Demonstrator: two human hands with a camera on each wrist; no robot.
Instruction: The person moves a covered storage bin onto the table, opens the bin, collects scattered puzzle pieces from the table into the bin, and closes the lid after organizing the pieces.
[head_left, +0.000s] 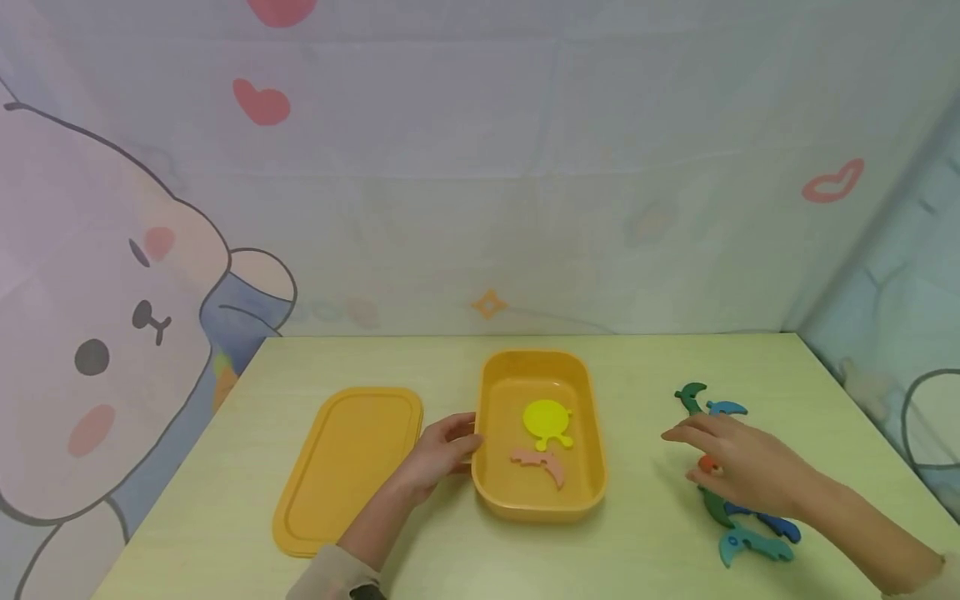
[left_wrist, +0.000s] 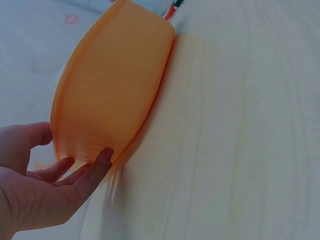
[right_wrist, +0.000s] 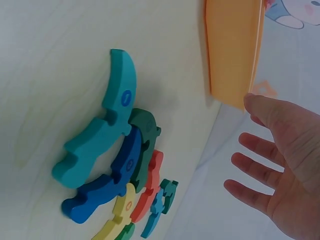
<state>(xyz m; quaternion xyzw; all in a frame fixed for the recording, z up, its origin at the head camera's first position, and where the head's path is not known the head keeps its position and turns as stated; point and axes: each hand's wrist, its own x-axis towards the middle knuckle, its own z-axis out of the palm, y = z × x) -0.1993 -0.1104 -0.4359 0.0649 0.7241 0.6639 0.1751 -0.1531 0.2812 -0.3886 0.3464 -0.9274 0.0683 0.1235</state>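
My left hand (head_left: 440, 454) holds the left side of an orange plastic box (head_left: 540, 510). In the left wrist view the thumb is at the box's rim and the curved fingers (left_wrist: 100, 162) touch its outer wall. Inside the box lie a round yellow piece (head_left: 546, 418) and a curved pink piece (head_left: 543, 463), apart from each other. Over the pieces at the right hovers my right hand (head_left: 742, 462), fingers spread and holding nothing. Below it are a teal piece (right_wrist: 117, 100), a dark blue piece (right_wrist: 107, 187), a green piece (right_wrist: 145, 135), a red piece (right_wrist: 150, 192) and a yellow curved piece (right_wrist: 120, 215).
A flat orange lid (head_left: 348, 467) lies on the pale wooden table (head_left: 637, 567), left of the box. Behind the table hangs a printed cloth (head_left: 525, 167) with hearts and a cartoon animal. A smaller light blue piece (head_left: 726, 407) lies farther back.
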